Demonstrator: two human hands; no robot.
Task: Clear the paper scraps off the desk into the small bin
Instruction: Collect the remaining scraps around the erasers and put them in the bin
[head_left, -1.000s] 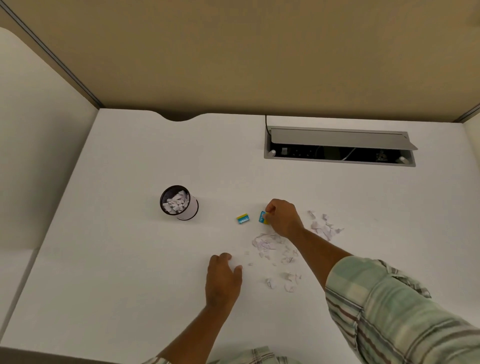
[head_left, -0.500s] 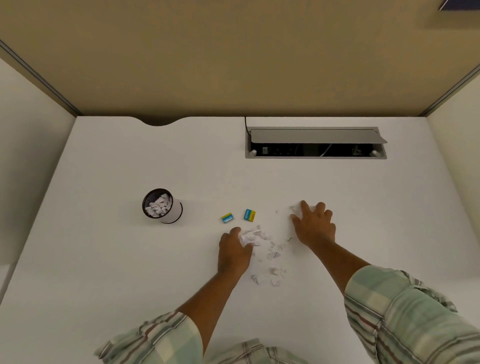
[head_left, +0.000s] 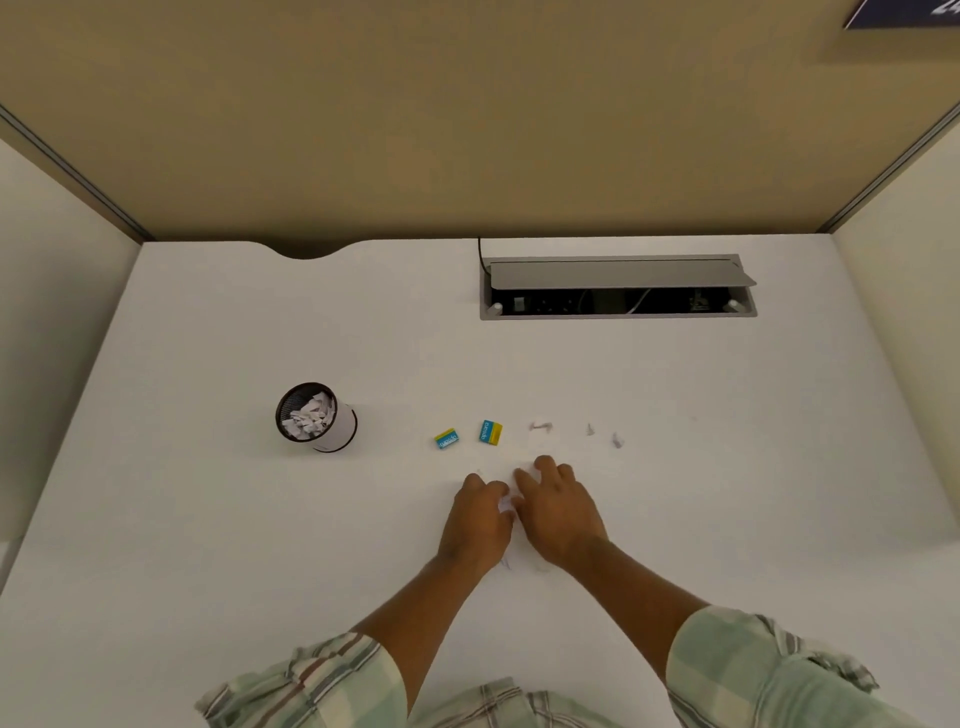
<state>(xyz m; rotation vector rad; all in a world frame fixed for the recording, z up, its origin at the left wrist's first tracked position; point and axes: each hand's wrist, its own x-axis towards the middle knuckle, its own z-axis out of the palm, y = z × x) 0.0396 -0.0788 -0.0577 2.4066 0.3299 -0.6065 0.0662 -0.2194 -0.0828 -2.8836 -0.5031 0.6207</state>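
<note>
Desk (head_left: 208, 519): white top, walled by tan and cream partitions.
Left hand (head_left: 475, 525): palm down on the desk, fingers curled against a heap of paper scraps (head_left: 506, 506); whether it has closed on any of them cannot be told.
Right hand (head_left: 558, 512): palm down just beside the left hand, fingers spread and cupped over the same heap; its hold on the paper cannot be told either.
Heap: mostly hidden under both hands, with white bits showing in the gap between them and at the wrists.
Stray scraps (head_left: 540, 427): a few lie beyond the hands, trailing off to the right.
Small bin (head_left: 316, 417): dark mesh cup with a white band, upright, well to the left of the hands, partly filled with scraps.
Erasers: a smaller eraser (head_left: 447, 439) and a larger eraser (head_left: 491, 433), blue and yellow, between bin and hands.
Cable box (head_left: 618, 287): grey, lid raised, at the far edge.
</note>
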